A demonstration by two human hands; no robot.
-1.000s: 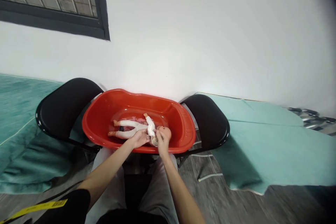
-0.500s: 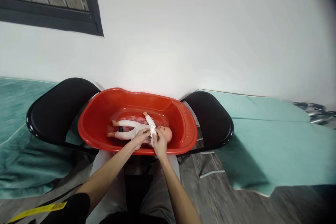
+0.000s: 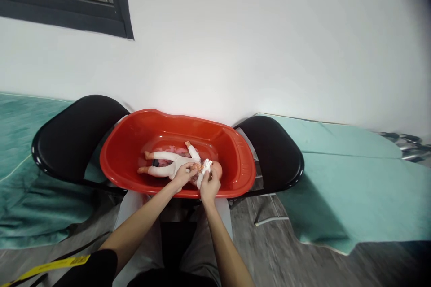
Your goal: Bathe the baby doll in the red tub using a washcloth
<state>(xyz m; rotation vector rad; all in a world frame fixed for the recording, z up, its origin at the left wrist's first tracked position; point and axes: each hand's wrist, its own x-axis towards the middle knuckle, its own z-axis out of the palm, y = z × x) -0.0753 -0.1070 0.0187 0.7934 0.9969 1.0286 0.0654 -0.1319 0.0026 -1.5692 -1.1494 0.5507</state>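
A baby doll point(image 3: 180, 164) with a white body lies on its back in a red baby bathtub point(image 3: 134, 119), its head towards the right end. My left hand point(image 3: 182, 176) is closed at the doll's small raised hand, over its chest. Beside the doll's chin, a crumpled white cloth point(image 3: 206, 164) is pinched in the fingers of my right hand point(image 3: 210, 185). The cloth covers part of the doll's face. My own fingers partly hide the doll's near arm.
Black chairs stand at both ends of the tub, one on the left point(image 3: 81, 139) and one on the right point(image 3: 274, 154). Green-covered surfaces lie beyond them, on the right point(image 3: 357, 193) and left. A white wall point(image 3: 215, 54) rises behind the tub.
The white cloth has shifted right, towards the doll's face, along with my right hand. The doll's small hand, covered before, now shows by my left fingers.
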